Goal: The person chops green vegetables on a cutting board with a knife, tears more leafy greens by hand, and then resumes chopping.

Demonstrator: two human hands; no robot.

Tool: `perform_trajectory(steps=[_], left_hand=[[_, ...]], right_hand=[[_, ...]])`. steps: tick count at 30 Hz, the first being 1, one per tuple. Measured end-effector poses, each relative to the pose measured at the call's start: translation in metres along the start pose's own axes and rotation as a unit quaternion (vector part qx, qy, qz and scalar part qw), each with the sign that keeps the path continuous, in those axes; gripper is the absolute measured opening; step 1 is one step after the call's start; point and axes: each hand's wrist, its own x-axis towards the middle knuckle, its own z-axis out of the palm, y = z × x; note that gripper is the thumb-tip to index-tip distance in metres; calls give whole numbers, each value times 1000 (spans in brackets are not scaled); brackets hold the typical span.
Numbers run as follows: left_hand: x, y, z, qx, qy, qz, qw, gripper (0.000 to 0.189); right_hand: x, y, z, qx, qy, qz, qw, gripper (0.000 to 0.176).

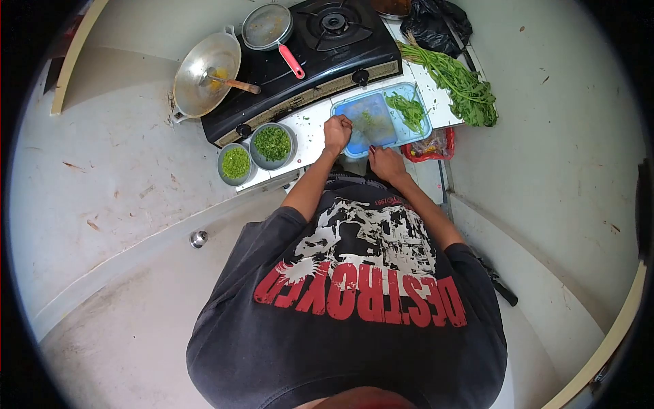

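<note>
A blue cutting board [383,137] rests on a light-blue tray [424,127] on the counter. Chopped green bits [368,121] lie on the board, and a small pile of green leaves [407,111] is on the tray's right side. My left hand [338,133] is closed at the board's left edge; whatever its fingers hold is too small to make out. My right hand [387,164] is closed at the near edge around what looks like a knife [372,148], mostly hidden, with a small dark part showing.
Two grey bowls of chopped greens, a larger bowl [253,155] and a smaller bowl [221,172], stand left. Behind are a gas stove [306,85], wok [187,85] with a ladle [242,86], and red-handled strainer [291,63]. Leafy greens [463,85] and a red basket [449,144] are right.
</note>
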Motion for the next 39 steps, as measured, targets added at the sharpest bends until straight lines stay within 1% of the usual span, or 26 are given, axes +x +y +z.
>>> perform_trajectory(steps=[2, 5, 8, 11, 14, 17, 20, 23, 26, 29, 32, 37, 39], left_hand=[[1, -6, 3, 5, -1, 19, 1000, 18], [-1, 3, -1, -6, 10, 19, 1000, 17], [-2, 1, 2, 16, 14, 17, 1000, 16], [-1, -6, 4, 8, 14, 44, 999, 14], [-2, -5, 5, 28, 20, 36, 999, 14], [-3, -3, 2, 13, 1, 23, 1000, 14], [-4, -2, 3, 16, 6, 14, 1000, 15], [-2, -11, 8, 44, 20, 32, 998, 16], [-4, -7, 5, 30, 28, 31, 999, 16], [-2, -18, 12, -4, 28, 21, 999, 17], [-7, 2, 2, 0, 31, -6, 999, 18], [-9, 3, 0, -34, 13, -2, 999, 16], [-8, -3, 3, -39, 20, 17, 999, 14]], right_hand=[[2, 0, 3, 0, -1, -1, 1000, 47], [6, -1, 6, 14, 12, -3, 1000, 46], [9, -2, 5, 14, 16, -3, 1000, 45], [9, -4, 1, 11, 16, 0, 1000, 45], [5, 2, 2, -2, 21, 3, 1000, 46], [1, 8, 6, -6, 27, 15, 999, 46], [-1, 7, 3, -8, 30, 13, 999, 46], [1, 6, 5, -4, 32, 3, 999, 45], [1, 0, 1, 2, 21, 4, 1000, 45], [5, 0, 2, 9, 14, 7, 1000, 45], [8, 1, 3, 11, 3, 5, 1000, 44], [14, 3, 1, 11, -2, -8, 1000, 44], [15, 4, 1, 9, 3, -8, 1000, 44]])
